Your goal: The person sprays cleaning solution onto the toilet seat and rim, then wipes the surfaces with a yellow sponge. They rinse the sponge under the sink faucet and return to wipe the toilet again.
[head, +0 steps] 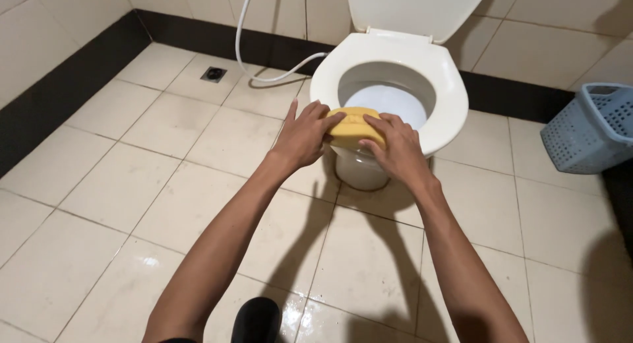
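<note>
1. I am pressing a yellow sponge (355, 125) against the front rim of the white toilet seat (443, 86), at the seat's 6 o'clock.
2. My left hand (304, 133) is gripping the sponge's left end, fingers curled around it, index finger pointing up.
3. My right hand (395, 145) is lying over the sponge's right end, fingers (377, 124) bent down onto it.
4. The lid (415, 8) is standing open at 12 o'clock.
5. A white hose (254, 69) is trailing at 10 o'clock, near a floor drain (213, 73).
6. A blue basket (592, 126) is sitting at 3 o'clock on the tiled floor (119, 185).
</note>
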